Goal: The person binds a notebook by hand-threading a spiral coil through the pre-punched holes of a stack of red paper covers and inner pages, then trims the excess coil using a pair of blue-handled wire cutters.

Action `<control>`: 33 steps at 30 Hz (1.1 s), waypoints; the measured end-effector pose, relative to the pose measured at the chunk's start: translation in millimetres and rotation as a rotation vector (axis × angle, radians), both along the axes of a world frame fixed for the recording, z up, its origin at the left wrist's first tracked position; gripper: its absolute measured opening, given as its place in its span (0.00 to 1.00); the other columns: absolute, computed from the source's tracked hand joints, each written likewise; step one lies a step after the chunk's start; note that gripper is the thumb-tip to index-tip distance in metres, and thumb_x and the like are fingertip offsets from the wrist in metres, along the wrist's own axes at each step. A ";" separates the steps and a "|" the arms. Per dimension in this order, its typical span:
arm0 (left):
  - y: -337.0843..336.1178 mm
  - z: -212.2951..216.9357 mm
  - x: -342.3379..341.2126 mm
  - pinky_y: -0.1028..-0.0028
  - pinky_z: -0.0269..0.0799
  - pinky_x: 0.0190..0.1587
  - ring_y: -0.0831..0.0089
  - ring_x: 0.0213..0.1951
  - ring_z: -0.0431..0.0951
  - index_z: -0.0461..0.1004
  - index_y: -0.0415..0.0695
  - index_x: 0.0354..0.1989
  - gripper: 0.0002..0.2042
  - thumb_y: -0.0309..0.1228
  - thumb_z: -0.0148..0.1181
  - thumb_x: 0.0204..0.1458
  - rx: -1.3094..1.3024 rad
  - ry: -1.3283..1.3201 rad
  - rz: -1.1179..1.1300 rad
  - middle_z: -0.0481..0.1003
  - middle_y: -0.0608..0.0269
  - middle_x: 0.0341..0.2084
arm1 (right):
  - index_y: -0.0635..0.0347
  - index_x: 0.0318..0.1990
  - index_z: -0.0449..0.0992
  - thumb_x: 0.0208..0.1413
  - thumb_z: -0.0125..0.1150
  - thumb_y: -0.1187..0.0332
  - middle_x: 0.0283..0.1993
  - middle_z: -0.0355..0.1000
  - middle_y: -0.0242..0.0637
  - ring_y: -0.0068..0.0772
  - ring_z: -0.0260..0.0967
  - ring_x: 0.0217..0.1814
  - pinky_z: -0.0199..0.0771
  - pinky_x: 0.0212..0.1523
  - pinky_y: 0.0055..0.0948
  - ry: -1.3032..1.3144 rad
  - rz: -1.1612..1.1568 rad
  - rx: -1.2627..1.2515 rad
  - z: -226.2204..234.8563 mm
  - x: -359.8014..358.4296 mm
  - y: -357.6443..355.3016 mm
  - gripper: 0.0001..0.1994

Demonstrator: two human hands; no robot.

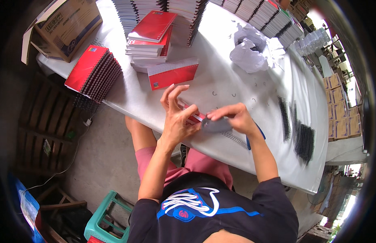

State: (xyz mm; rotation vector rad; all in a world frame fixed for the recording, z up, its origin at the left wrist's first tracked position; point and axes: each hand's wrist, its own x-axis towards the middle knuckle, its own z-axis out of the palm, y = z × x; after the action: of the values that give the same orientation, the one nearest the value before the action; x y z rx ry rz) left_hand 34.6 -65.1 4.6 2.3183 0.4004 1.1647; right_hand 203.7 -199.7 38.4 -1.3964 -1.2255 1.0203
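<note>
My left hand (pixel 176 117) grips a red-covered notebook (pixel 193 118) held on edge at the table's near side, its index finger raised and bent. Most of that notebook is hidden by the fingers. At its right end my right hand (pixel 236 116) has its fingers bent together, fingertips against the edge; what they pinch is too small to tell. Just below them is a smeared dark grey patch (pixel 217 125), possibly a cover or the coil in motion. From there a loose wire coil (pixel 235 139) trails right. A blue-handled tool (pixel 249 141) lies partly behind my right forearm.
One red notebook (pixel 173 74) leans by a stack (pixel 152 46); spiral-bound ones (pixel 92 73) overhang the left edge beside a carton (pixel 68 30). White crumpled plastic (pixel 250 50) lies far right. Black coils (pixel 304 141) and small wire offcuts (pixel 233 95) lie rightward. A green stool (pixel 109 218) stands lower left.
</note>
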 end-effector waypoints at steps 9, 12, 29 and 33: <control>-5.0 -6.9 0.7 0.65 0.59 0.42 0.59 0.42 0.57 0.71 0.47 0.18 0.23 0.47 0.76 0.20 -0.140 0.040 -0.092 0.57 0.56 0.42 | 0.65 0.34 0.81 0.41 0.57 0.86 0.38 0.77 0.47 0.38 0.75 0.44 0.72 0.50 0.32 0.198 0.025 0.356 -0.7 -0.6 2.3 0.12; -8.4 -3.7 -0.2 0.68 0.59 0.39 0.60 0.41 0.58 0.71 0.47 0.20 0.23 0.47 0.77 0.19 -0.083 0.065 -0.084 0.57 0.56 0.42 | 0.65 0.34 0.81 0.40 0.55 0.86 0.38 0.78 0.46 0.35 0.76 0.44 0.73 0.49 0.27 0.014 -0.092 0.195 -8.4 0.5 0.9 0.14; 6.3 -33.3 12.9 0.63 0.65 0.41 0.57 0.52 0.55 0.58 0.43 0.39 0.42 0.45 0.81 0.15 -0.349 -0.135 -0.196 0.51 0.51 0.44 | 0.64 0.33 0.81 0.37 0.54 0.85 0.37 0.78 0.43 0.34 0.77 0.39 0.74 0.45 0.29 0.167 0.007 0.561 7.9 -8.2 11.4 0.14; 6.9 -34.5 20.3 0.67 0.64 0.45 0.59 0.50 0.56 0.51 0.40 0.43 0.50 0.46 0.81 0.13 -0.496 -0.155 -0.234 0.51 0.53 0.42 | 0.64 0.31 0.81 0.36 0.56 0.86 0.35 0.78 0.44 0.34 0.76 0.37 0.75 0.43 0.31 -0.318 -0.281 0.160 1.5 0.1 17.2 0.13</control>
State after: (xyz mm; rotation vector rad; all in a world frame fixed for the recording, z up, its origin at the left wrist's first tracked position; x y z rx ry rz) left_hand 54.9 -58.2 -29.9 1.7814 0.3091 0.9885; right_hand 203.8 -182.5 40.0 -1.5894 -1.2616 0.5087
